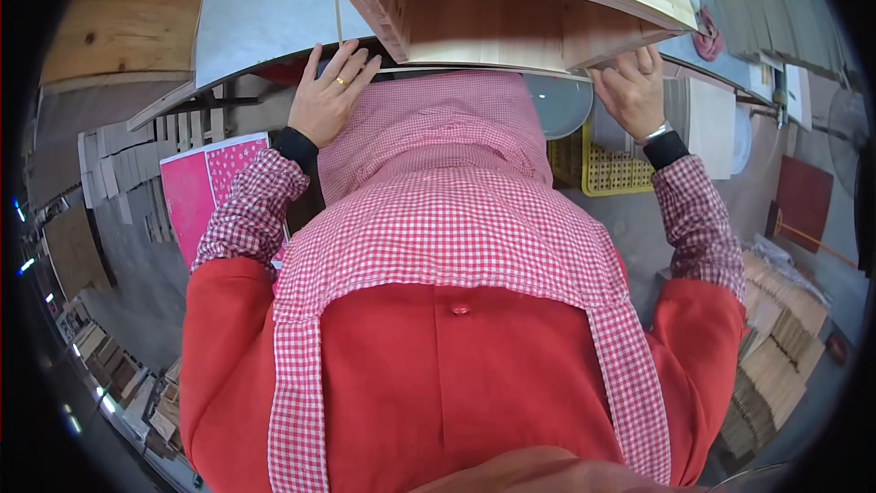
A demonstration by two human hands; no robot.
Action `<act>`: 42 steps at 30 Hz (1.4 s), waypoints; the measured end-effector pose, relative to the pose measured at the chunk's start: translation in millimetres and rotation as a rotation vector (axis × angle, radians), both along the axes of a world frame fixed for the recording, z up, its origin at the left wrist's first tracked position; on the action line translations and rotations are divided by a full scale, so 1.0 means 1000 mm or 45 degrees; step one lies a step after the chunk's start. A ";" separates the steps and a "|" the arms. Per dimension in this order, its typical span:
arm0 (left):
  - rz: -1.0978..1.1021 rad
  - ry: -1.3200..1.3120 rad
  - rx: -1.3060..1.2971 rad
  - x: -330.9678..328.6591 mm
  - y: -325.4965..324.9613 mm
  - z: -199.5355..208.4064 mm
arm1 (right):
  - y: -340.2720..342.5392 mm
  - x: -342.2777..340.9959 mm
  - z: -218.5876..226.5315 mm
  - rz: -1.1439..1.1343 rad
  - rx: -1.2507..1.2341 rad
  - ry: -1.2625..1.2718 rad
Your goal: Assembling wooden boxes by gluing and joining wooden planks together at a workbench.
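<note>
Apron (456,210): red-and-white check over a red top, filling lower centre of the frame, closest to the lens; bib reaching up to the table edge.
Sleeves: same check, dark cuffs at both wrists.
Box (511,0): pale wooden, curved front, open underside towards the camera, top centre of the frame; resting on the grey table (265,9) with its near part overhanging the edge, likely so both hands can reach under and steady it.
Left hand (330,96): upper left of centre, back up, ring on one finger; fingers spread and laid flat at the table edge, tips touching the box's lower left corner; grip wide, closed around nothing, seemingly bracing rather than gripping.
Right hand (634,91): upper right of centre, watch at the wrist; fingers curled up against the box's lower right edge; grip narrow, pressed on the wood, fingertips hidden behind the edge, so cannot tell whether truly clamped.
Hands as a pair: one at each lower corner of the box, probably to keep it square and balanced.
Pink board (205,187): left of the frame, below the table, leaning.
Yellow crate (611,169): right of centre, under the table.
Wood pieces (776,347): stacked at lower right on the floor; more grey slats at far left and upper right.
</note>
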State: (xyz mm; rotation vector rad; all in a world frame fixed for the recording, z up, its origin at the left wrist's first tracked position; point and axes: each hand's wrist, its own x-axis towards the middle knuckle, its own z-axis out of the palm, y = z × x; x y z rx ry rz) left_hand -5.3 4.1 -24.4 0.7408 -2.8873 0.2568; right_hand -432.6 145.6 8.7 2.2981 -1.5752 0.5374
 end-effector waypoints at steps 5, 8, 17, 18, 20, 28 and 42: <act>-0.001 -0.098 -0.027 -0.005 -0.007 -0.009 | -0.002 -0.008 -0.022 -0.114 0.062 0.107; -0.031 -0.018 -0.056 -0.007 -0.012 -0.003 | -0.005 -0.006 -0.017 -0.178 0.117 0.062; 0.358 1.065 0.862 -0.025 -0.063 0.081 | -0.012 0.007 0.099 -0.338 0.010 -0.904; 0.476 1.266 1.120 -0.045 -0.093 0.098 | -0.045 -0.002 0.115 -0.319 -0.062 -0.931; 0.509 1.462 1.669 -0.085 -0.135 0.136 | -0.096 -0.024 0.132 -0.314 0.207 -1.245; 0.596 0.700 1.163 -0.199 -0.219 0.143 | -0.216 -0.027 0.124 -0.151 0.242 -0.951; 0.745 0.977 1.795 -0.190 -0.212 0.158 | -0.233 -0.013 0.142 -0.556 0.683 -0.947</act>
